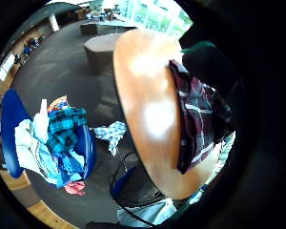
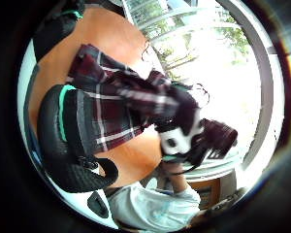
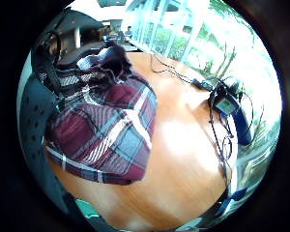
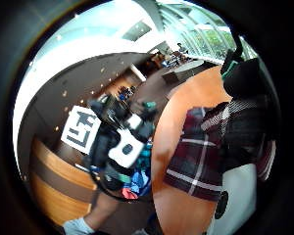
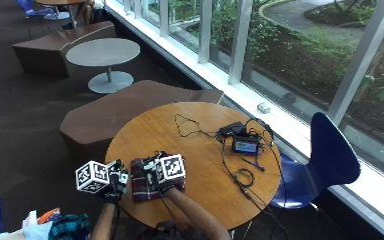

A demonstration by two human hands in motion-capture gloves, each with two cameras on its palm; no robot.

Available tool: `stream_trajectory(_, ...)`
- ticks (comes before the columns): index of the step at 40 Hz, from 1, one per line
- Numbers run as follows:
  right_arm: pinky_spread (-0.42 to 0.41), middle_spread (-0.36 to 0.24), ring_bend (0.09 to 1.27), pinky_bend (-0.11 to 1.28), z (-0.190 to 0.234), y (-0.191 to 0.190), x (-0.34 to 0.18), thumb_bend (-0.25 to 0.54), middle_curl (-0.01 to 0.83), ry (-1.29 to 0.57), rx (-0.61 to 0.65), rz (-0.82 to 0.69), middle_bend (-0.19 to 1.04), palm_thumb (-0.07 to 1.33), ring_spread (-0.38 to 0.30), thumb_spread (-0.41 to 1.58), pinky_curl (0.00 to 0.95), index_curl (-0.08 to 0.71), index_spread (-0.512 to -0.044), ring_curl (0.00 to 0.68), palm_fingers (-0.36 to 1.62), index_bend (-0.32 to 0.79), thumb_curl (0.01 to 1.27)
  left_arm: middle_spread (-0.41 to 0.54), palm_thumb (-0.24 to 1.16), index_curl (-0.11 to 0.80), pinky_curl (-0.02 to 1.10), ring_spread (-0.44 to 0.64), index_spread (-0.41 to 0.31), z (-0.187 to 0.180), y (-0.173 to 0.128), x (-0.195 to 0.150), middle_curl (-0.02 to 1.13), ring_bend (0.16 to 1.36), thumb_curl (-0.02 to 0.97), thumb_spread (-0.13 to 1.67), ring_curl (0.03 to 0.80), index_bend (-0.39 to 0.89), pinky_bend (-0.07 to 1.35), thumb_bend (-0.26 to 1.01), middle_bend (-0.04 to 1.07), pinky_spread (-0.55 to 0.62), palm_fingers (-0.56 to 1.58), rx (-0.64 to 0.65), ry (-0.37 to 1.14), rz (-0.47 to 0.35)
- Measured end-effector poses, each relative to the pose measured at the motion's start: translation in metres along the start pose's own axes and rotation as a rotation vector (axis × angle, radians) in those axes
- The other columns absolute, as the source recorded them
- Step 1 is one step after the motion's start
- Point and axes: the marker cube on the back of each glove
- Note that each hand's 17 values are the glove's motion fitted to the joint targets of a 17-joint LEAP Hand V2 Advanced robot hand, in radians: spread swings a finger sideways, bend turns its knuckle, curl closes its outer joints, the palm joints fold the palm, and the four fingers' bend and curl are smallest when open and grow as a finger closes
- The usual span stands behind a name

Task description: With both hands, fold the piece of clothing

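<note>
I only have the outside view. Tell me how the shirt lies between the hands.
Observer: Bunched, not flat. The right hand grips a raised ridge of the shirt.
Operator: Report the left hand.
Observer: Its thumb curls over one end of the shirt, which lies on the table.
Operator: Check the floor.
Observer: A checked cloth lies on it beside the table, next to a chair heaped with clothes.

Black glove on left hand (image 5: 115,186), black glove on right hand (image 5: 160,180)
</note>
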Motion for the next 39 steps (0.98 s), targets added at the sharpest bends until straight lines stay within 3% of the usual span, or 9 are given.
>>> stream_trajectory(10, -0.313, -0.214, 0.58, 0.65, 0.039, 0.037, -0.043, -0.026, 0.369, 0.095, -0.205, -0.201, 0.15, 1.10, -0.266, 0.43, 0.384, 0.310, -0.290, 0.453, 1.07, 0.08, 0.66, -0.101, 0.39, 0.360, 0.40, 0.04, -0.130, -0.016, 0.006, -0.028, 0.39, 0.45, 0.270, 1.48, 0.334, 0.14, 0.39, 0.10, 0.21, 0.14, 0.62, 0.043, -0.003, -0.048)
stream_trajectory(14, -0.317, -0.194, 0.66, 0.75, 0.032, 0.051, -0.031, -0.028, 0.345, 0.018, -0.389, -0.271, 0.09, 1.09, -0.275, 0.44, 0.410, 0.241, -0.297, 0.481, 0.89, -0.06, 0.67, -0.105, 0.40, 0.359, 0.40, 0.03, -0.132, -0.018, 0.008, -0.024, 0.39, 0.45, 0.276, 1.49, 0.335, 0.14, 0.38, 0.10, 0.20, 0.14, 0.63, 0.043, 0.000, -0.033)
stream_trajectory(18, -0.261, -0.170, 0.70, 0.82, 0.009, 0.056, -0.005, -0.048, 0.320, -0.068, -0.444, -0.262, 0.10, 1.02, -0.262, 0.62, 0.427, 0.198, -0.301, 0.487, 0.73, -0.03, 0.64, -0.107, 0.41, 0.356, 0.40, 0.03, -0.133, -0.018, 0.013, -0.010, 0.40, 0.44, 0.279, 1.49, 0.334, 0.14, 0.37, 0.10, 0.19, 0.14, 0.63, 0.040, -0.014, 0.019)
stream_trajectory(21, -0.177, -0.171, 0.61, 0.74, -0.022, 0.051, 0.017, -0.076, 0.338, -0.036, -0.389, -0.197, 0.18, 0.90, -0.224, 0.76, 0.411, 0.208, -0.308, 0.459, 0.60, 0.09, 0.60, -0.108, 0.41, 0.355, 0.39, 0.03, -0.134, -0.018, 0.018, 0.003, 0.40, 0.44, 0.280, 1.49, 0.334, 0.14, 0.36, 0.10, 0.19, 0.13, 0.64, 0.036, -0.060, 0.058)
stream_trajectory(25, -0.072, -0.168, 0.45, 0.61, -0.057, 0.038, 0.059, -0.043, 0.360, 0.214, -0.327, -0.085, 0.24, 0.83, -0.178, 0.92, 0.371, 0.253, -0.324, 0.407, 0.58, 0.23, 0.57, -0.109, 0.42, 0.353, 0.39, 0.03, -0.132, -0.015, 0.023, 0.026, 0.40, 0.43, 0.282, 1.48, 0.333, 0.14, 0.36, 0.09, 0.19, 0.14, 0.64, 0.023, -0.132, 0.124)
stream_trajectory(30, 0.046, -0.151, 0.30, 0.50, -0.083, 0.031, 0.085, -0.025, 0.374, 0.409, -0.337, -0.021, 0.27, 0.77, -0.115, 1.06, 0.328, 0.287, -0.338, 0.351, 0.54, 0.25, 0.54, -0.105, 0.39, 0.352, 0.39, 0.03, -0.138, -0.011, 0.033, 0.056, 0.40, 0.43, 0.280, 1.46, 0.334, 0.14, 0.34, 0.07, 0.19, 0.15, 0.64, 0.000, -0.191, 0.193)
stream_trajectory(39, 0.162, -0.137, 0.22, 0.43, -0.105, 0.038, 0.089, -0.009, 0.370, 0.349, -0.371, 0.026, 0.22, 0.75, -0.040, 1.21, 0.304, 0.322, -0.349, 0.316, 0.53, 0.21, 0.51, -0.091, 0.37, 0.353, 0.39, 0.03, -0.143, -0.002, 0.044, 0.083, 0.40, 0.45, 0.285, 1.44, 0.339, 0.15, 0.32, 0.04, 0.17, 0.18, 0.63, -0.025, -0.264, 0.259)
